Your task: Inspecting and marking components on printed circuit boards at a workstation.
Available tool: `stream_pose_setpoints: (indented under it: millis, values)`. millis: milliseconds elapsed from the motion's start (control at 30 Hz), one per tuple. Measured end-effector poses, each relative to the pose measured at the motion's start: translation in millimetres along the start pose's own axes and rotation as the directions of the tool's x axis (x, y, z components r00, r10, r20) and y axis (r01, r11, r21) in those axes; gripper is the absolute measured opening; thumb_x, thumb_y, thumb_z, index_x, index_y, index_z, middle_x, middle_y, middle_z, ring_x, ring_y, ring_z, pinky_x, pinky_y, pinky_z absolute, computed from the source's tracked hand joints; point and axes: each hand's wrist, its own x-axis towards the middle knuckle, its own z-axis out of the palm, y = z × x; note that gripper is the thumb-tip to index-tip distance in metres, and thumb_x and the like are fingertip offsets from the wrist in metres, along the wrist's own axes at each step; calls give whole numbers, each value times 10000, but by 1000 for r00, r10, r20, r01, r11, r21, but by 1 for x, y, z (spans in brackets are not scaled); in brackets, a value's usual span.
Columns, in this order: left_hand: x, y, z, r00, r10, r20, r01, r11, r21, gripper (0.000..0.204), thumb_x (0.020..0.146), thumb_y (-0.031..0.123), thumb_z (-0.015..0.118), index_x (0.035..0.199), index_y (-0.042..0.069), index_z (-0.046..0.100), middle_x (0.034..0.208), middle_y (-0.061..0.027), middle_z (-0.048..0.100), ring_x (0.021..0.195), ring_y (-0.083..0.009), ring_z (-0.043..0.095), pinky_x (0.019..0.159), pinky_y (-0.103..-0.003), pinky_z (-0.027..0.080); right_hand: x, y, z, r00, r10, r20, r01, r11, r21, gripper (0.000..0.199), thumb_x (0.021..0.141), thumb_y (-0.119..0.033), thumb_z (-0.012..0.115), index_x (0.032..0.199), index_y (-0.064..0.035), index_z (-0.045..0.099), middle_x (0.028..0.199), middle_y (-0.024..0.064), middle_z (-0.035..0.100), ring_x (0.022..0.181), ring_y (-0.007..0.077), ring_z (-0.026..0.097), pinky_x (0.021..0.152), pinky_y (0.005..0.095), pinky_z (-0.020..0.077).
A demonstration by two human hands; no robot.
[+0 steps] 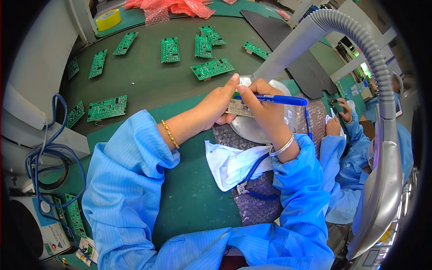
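My left hand (210, 105) is closed on a small circuit board (238, 108), its beige face showing and partly covered by my fingers. In my right hand (270, 110) is a blue pen (290, 100), held slantwise across the board. My right fingers hide its tip, so I cannot tell whether it touches the board. Beneath both hands lies a round pale disc (252, 130), resting partly on bubble wrap (225, 135). A second blue pen (308, 122) lies right of the disc. Close to my right wrist are a white cloth (231, 166) and a dark blue cord (261, 195).
Several green circuit boards (170, 50) are spread over the far mat. A grey lamp arm (292, 47) with a ribbed hose (375, 58) arches over the right side. Blue cables (33, 157) hang at left above a white device (51, 227). A co-worker's hands (339, 119) work at right.
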Motion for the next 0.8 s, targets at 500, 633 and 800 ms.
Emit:
stream_pose_setpoints:
  millis: [500, 633, 800]
  values:
    - [-4, 5, -3, 988, -50, 144, 47, 999, 22, 546, 821, 576, 285, 780, 82, 512, 514, 7, 462, 344, -46, 350, 304, -164, 252, -35, 24, -51, 890, -431, 152, 456, 861, -226, 439, 635, -276, 702, 840, -85, 364, 992, 174, 528, 931, 341, 480, 791, 418, 378]
    - [-6, 3, -6, 989, -34, 146, 35, 999, -9, 525, 813, 580, 309, 785, 98, 514, 569, 26, 486, 372, -31, 388, 321, -148, 292, -37, 31, -40, 888, -411, 208, 440, 890, -121, 472, 592, -228, 735, 857, -85, 372, 1004, 193, 518, 915, 352, 492, 771, 428, 389]
    - [0, 0, -20, 955, -15, 296, -15, 995, 99, 589, 805, 603, 280, 823, 66, 523, 581, -9, 525, 358, -51, 408, 310, -172, 307, -43, 26, -42, 900, -369, 234, 409, 899, -157, 445, 601, -190, 729, 858, -84, 382, 990, 202, 519, 891, 345, 513, 756, 425, 405]
